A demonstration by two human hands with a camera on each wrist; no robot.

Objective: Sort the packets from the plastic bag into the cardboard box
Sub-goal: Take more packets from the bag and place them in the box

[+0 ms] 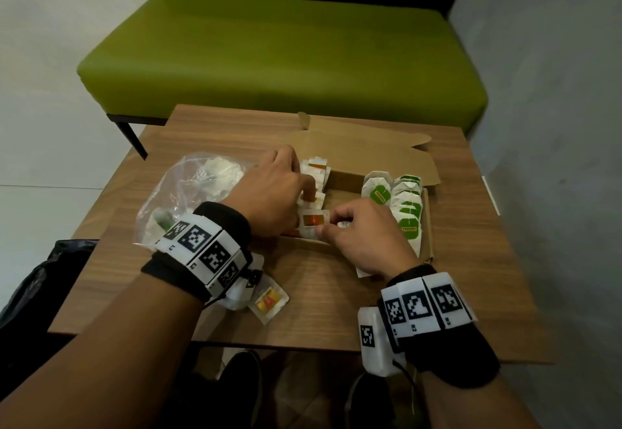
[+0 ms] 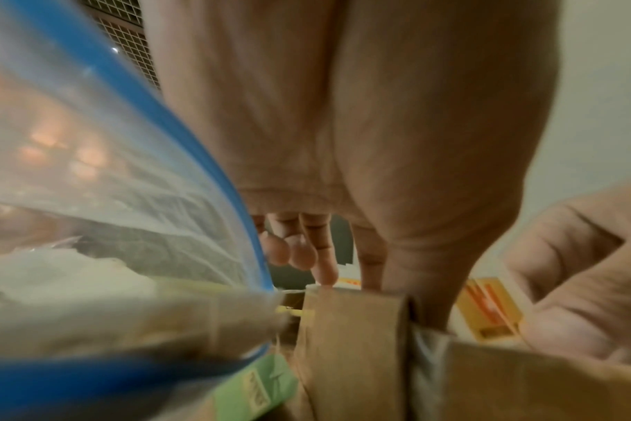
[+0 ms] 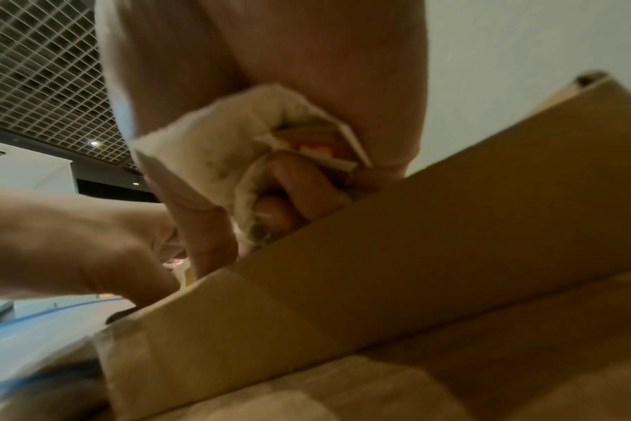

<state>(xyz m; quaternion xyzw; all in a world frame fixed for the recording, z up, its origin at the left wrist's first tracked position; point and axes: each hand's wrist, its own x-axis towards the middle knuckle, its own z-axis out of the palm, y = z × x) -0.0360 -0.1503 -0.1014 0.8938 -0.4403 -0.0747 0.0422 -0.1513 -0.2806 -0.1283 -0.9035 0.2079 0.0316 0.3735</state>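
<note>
Your right hand [image 1: 356,236] pinches an orange-labelled packet [image 1: 311,221] at the cardboard box's [image 1: 428,223] near-left corner, while your left hand's [image 1: 276,193] fingers [image 1: 308,189] press the standing orange row [image 1: 316,172] back, likely making room. The plastic bag [image 1: 188,193] lies by the desk's [image 1: 323,294] left edge.

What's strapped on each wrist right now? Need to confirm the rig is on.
Bare hands, no gloves. Left hand: black wristband with white blocks bearing black square-pattern markers. Right hand: the same, plus a white box with a marker and a black cable.

left hand [image 1: 272,193] hides orange packets' [image 1: 314,176] lower rows; labels blurred
</note>
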